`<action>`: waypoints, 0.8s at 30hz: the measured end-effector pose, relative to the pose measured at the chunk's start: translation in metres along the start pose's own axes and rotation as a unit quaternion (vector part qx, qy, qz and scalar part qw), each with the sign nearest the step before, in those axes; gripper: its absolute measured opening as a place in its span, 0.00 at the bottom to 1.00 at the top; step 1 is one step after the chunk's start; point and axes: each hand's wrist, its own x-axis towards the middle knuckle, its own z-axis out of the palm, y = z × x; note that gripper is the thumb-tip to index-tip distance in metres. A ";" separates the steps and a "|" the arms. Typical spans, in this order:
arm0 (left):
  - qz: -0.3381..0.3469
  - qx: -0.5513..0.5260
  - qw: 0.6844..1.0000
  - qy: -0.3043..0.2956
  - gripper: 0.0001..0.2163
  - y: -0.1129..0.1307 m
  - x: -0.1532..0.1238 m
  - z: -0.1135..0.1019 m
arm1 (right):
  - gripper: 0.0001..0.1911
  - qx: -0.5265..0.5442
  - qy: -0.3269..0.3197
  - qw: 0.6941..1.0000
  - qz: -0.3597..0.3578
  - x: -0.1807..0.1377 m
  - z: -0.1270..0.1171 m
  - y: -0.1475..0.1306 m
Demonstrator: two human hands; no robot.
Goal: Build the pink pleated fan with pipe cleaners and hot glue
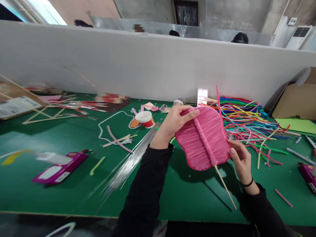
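Fan (213, 136): pink, tilted above the surface (187, 197), right of centre; its far side is out of view.
Left hand (172, 123): pinches the fan's far left edge, thumb in front, the other fingers mostly hidden behind.
Right hand (242, 161): at the fan's right edge, thumb and fingers bent; some fingertips are covered, so whether it pinches the rim or the pink stem (218, 102) cannot be told.
Stick (225, 187): juts nearward from the fan; its upper part is hidden.
Phone (202, 94): upright against the partition (148, 65), its lower part covered.
Pale cup (178, 102): mostly behind the left hand.
Stem pile (247, 115): far right, partly blocked by the fan.
Wires (133, 161): left of the left sleeve, near ends blurred.
Red cup (148, 123): just beyond the wires.
Left glue gun (59, 168): on the surface, well apart from the hands.
Right glue gun (308, 176): cut off by the right border, as is the box (293, 100).
Wooden frame (46, 115): cut off at left.
People: beyond the partition, only head tops showing.
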 end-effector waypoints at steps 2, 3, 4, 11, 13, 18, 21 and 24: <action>-0.001 0.005 1.000 -0.010 0.19 0.002 -0.001 0.001 | 0.09 0.009 0.019 1.000 -0.008 0.004 -0.002 -0.001; -0.002 0.009 1.000 -0.015 0.18 0.003 -0.002 0.001 | 0.08 0.018 0.023 1.000 -0.009 0.006 -0.003 -0.001; -0.002 0.015 1.000 -0.019 0.18 0.004 -0.002 0.002 | 0.07 0.025 0.025 0.999 -0.008 0.007 -0.003 -0.001; 0.005 0.059 0.998 -0.013 0.16 0.012 -0.006 0.005 | 0.06 0.048 0.030 0.998 0.007 0.008 -0.004 -0.005; 0.015 0.083 0.996 -0.011 0.16 0.014 -0.008 0.006 | 0.08 0.057 0.030 0.998 0.022 0.009 -0.004 -0.007; 0.030 0.106 0.994 -0.012 0.16 0.020 -0.013 0.008 | 0.15 0.099 0.016 0.988 0.119 0.014 -0.003 -0.010; 0.037 0.090 0.995 -0.012 0.17 0.022 -0.015 0.008 | 0.18 0.143 0.003 0.973 0.182 0.014 -0.002 -0.011; 0.042 0.079 0.996 -0.014 0.17 0.023 -0.016 0.009 | 0.19 0.156 0.001 0.963 0.221 0.014 -0.002 -0.008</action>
